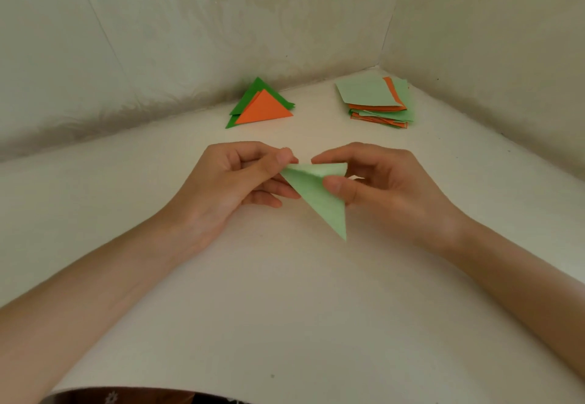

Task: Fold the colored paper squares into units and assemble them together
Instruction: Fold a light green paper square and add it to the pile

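- Spreading below both forearms, the pale bench (285, 308) meets patterned walls in a far corner.
- Left hand (228, 182): its fingers (278, 160) pinch the top left corner of the light green triangle.
- Right hand (389, 188): thumb and forefinger pinch the triangle's top right edge.
- A stack of green and orange squares (376, 99) lies far right.
- Folded orange and dark green triangles (262, 107) are piled far centre.
- The light green triangle (319, 201) is held above the bench between the hands, its point towards the person.

Left hand (232, 179) and right hand (391, 186) bare; dark garment (142, 399) with pale flower print.
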Action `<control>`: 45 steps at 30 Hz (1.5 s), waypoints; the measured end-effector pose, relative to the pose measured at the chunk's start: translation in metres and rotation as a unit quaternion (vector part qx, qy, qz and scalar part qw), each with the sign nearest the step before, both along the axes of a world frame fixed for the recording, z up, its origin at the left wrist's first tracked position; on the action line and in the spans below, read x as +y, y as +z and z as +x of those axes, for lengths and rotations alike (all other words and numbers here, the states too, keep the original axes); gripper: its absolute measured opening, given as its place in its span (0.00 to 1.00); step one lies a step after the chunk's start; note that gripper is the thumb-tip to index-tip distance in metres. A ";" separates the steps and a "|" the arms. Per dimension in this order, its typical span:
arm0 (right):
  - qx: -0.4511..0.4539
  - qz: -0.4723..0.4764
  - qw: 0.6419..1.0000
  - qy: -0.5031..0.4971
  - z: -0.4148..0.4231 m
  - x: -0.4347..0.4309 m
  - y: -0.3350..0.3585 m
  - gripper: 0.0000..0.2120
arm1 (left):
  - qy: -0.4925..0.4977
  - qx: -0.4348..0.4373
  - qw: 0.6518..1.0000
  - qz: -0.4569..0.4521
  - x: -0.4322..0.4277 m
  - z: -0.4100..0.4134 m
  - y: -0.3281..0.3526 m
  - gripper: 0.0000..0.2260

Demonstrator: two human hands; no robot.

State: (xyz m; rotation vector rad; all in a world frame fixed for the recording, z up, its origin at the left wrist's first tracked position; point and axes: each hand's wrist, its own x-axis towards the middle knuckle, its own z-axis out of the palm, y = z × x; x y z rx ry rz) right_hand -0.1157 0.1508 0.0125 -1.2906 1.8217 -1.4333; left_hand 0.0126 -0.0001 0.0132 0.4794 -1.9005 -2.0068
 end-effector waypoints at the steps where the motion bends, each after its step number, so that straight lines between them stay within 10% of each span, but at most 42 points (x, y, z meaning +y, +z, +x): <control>1: 0.004 -0.011 1.000 -0.005 0.001 0.000 0.001 0.05 | -0.008 0.002 1.000 -0.004 0.000 0.001 0.001 0.12; 15: -0.147 -0.003 0.984 -0.101 0.003 -0.002 0.005 0.15 | -0.067 0.038 0.993 -0.092 0.004 -0.001 -0.003 0.11; 45: -0.074 -0.059 0.995 0.038 0.002 0.002 0.003 0.12 | -0.036 0.028 0.999 0.018 0.000 0.001 0.000 0.10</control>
